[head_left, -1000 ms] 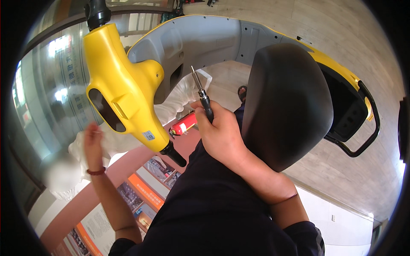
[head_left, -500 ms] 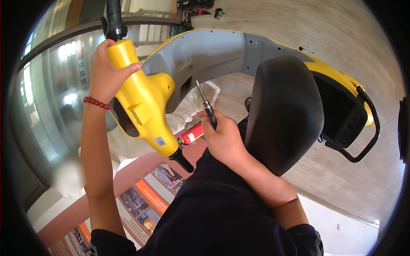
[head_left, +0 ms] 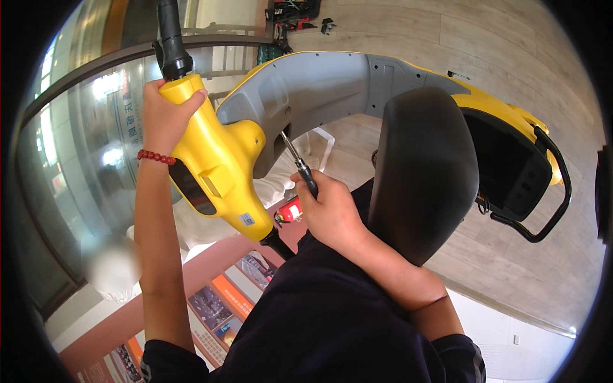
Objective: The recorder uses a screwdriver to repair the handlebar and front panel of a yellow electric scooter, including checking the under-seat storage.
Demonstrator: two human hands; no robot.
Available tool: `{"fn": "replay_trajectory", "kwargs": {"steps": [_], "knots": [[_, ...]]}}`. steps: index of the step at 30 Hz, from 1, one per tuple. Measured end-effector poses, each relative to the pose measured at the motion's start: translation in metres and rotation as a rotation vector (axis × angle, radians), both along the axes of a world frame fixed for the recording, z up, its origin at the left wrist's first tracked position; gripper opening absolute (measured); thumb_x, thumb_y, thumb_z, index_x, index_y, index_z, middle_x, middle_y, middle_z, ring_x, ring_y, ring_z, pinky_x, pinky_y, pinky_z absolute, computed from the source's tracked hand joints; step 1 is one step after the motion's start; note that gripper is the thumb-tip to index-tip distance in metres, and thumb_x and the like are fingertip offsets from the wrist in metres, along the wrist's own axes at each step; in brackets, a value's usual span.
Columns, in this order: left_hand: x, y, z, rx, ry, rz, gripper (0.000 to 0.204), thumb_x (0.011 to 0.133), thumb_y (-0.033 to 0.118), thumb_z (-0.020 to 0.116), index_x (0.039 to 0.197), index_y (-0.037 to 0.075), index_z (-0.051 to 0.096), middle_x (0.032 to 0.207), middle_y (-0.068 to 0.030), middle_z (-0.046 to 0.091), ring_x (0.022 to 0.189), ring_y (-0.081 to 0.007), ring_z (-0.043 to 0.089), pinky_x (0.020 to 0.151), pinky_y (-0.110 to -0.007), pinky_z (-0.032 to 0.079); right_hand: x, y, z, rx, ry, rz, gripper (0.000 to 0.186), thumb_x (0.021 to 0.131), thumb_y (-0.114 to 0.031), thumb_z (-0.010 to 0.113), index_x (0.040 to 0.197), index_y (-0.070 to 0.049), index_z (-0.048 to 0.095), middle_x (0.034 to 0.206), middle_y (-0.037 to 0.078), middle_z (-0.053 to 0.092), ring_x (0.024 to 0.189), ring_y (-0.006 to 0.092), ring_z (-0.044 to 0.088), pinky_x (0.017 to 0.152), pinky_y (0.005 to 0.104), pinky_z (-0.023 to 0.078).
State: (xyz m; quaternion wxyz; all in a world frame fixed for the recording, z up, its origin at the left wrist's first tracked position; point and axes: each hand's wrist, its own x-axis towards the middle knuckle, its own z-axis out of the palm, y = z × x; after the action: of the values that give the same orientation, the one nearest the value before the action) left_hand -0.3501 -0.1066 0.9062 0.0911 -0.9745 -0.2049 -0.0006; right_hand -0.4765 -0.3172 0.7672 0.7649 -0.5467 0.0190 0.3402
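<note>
My left hand (head_left: 167, 115) is wrapped round the yellow handlebar cover (head_left: 223, 163) of a scooter, close to a black grip (head_left: 172, 51). A dark display panel is set in the cover's left side. In my closed right hand (head_left: 332, 207) is a screwdriver (head_left: 300, 165) with a black handle and a metal shaft. Its shaft points up and left, with the tip in view in front of the grey inner panel (head_left: 319, 83). I cannot tell whether the tip touches anything. A small dark screw hole shows on the cover's rounded part, left of the tip.
The black seat (head_left: 424, 172) stands right of my right hand, with a black rear rail (head_left: 565, 185) beyond it. A red fire extinguisher (head_left: 290, 210) is behind my right wrist. Tools (head_left: 297, 22) and a small black part (head_left: 327, 26) lie on the wooden floor (head_left: 415, 32).
The screwdriver has moved a little left, its tip nearer the handlebar cover. My left hand keeps its hold; hand and cover appear slightly lower and further right in the picture.
</note>
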Motion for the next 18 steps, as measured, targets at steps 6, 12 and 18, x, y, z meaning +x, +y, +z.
{"fn": "replay_trajectory", "kwargs": {"steps": [6, 12, 18], "knots": [[0.003, 0.009, -0.003, -0.118, -0.01, 0.041, 0.073, 0.063, 0.033, 0.079, 0.113, -0.005, 0.042, 0.101, -0.0198, 0.057, 0.085, -0.0252, 0.062, 0.073, -0.032, 0.05, 0.005, -0.002, -0.002, -0.031, 0.033, -0.011, 0.019, 0.091, -0.011, 0.049, 0.099, 0.004, 0.06, 0.057, 0.007, 0.05, 0.051, 0.0121, 0.046, 0.051, 0.0294, 0.04], [-0.003, 0.012, -0.004, -0.183, -0.025, 0.044, 0.076, 0.065, 0.03, 0.079, 0.119, -0.006, 0.039, 0.104, -0.0184, 0.057, 0.088, -0.0222, 0.061, 0.075, -0.031, 0.05, 0.014, -0.005, 0.003, -0.047, 0.04, 0.031, 0.019, 0.087, -0.01, 0.051, 0.099, 0.003, 0.059, 0.068, 0.016, 0.055, 0.063, 0.0252, 0.053, 0.059, 0.0359, 0.043], [-0.007, 0.013, 0.003, -0.26, -0.004, 0.071, 0.074, 0.068, 0.027, 0.078, 0.121, -0.006, 0.039, 0.105, -0.0167, 0.058, 0.088, -0.0215, 0.061, 0.076, -0.03, 0.05, 0.015, -0.007, 0.002, -0.03, 0.003, 0.052, 0.018, 0.081, -0.007, 0.054, 0.096, 0.002, 0.057, 0.078, 0.022, 0.058, 0.073, 0.0392, 0.058, 0.065, 0.0441, 0.046]]}}
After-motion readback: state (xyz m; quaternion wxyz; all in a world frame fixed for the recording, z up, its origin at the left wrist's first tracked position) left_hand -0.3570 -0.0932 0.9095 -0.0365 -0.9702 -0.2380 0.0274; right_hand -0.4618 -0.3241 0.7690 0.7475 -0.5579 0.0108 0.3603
